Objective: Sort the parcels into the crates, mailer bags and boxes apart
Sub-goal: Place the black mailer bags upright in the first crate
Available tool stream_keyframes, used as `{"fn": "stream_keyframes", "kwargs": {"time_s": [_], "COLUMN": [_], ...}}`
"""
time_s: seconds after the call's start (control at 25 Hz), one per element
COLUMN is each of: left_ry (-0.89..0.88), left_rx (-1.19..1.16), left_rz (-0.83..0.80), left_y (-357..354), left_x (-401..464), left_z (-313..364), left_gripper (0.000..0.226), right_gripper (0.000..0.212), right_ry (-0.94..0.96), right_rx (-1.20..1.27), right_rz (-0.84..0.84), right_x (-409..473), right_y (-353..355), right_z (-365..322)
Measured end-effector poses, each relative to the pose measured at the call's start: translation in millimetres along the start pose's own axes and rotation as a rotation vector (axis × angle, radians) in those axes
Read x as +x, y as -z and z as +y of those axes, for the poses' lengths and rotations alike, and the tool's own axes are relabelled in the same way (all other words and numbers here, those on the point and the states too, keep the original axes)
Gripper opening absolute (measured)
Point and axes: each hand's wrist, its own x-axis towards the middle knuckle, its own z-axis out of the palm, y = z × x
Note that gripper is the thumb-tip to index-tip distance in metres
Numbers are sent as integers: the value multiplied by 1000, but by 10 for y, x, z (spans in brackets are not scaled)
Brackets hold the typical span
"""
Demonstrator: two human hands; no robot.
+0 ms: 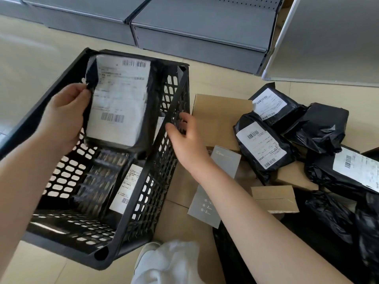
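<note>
While the thumb and curled fingers of the left hand (pixel 63 115) pinch the left edge of a black mailer bag (pixel 118 99), that flat, soft plastic parcel hangs upright over the open top of the black crate (pixel 143 193), its large white shipping label with two barcodes facing the camera. The right hand (pixel 185 136) is relaxed, fingers loosely spread and gripping nothing, its fingertips (pixel 170 128) at the crate's right rim; whether they touch the rim is unclear. The crate is rigid plastic with lattice walls of rounded slots, and it tilts toward the person. Inside it, against the right wall, lies another black labelled bag (pixel 125 187).

Just beyond the crate's right wall, on the beige floor (pixel 30 48), sits a plain brown cardboard box (pixel 217 117), with a flat grey rectangular carton (pixel 215 185) leaning across its near edge under the right forearm. To the right of these is a heap of crinkled glossy black bags, one labelled bag (pixel 262 144) resting on the box's right side, and a small brown box (pixel 274 198) at the heap's near edge. Grey metal shelving (pixel 194 33) runs along the floor's far edge. White fabric (pixel 170 263) shows at the bottom.
</note>
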Motion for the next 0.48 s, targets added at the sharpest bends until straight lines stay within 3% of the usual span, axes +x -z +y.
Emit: {"fn": "stream_keyframes", "kwargs": {"time_s": [0.16,0.24,0.48], "left_ry": [92,120,233], "left_rx": [478,682,927], "left_rz": [-93,-149,-138], "left_y": [462,577,842], "left_x": [133,168,344], "left_z": [-515,-752,-1411], "left_gripper": [23,23,17], "right_gripper": [84,92,91], "right_ry": [16,19,12], "right_rx": [-167,-210,-274], "right_rz": [-178,-179,-138], "right_x": [-118,-145,-143], "right_y": [-190,-285,-384], "right_z": [107,136,188]}}
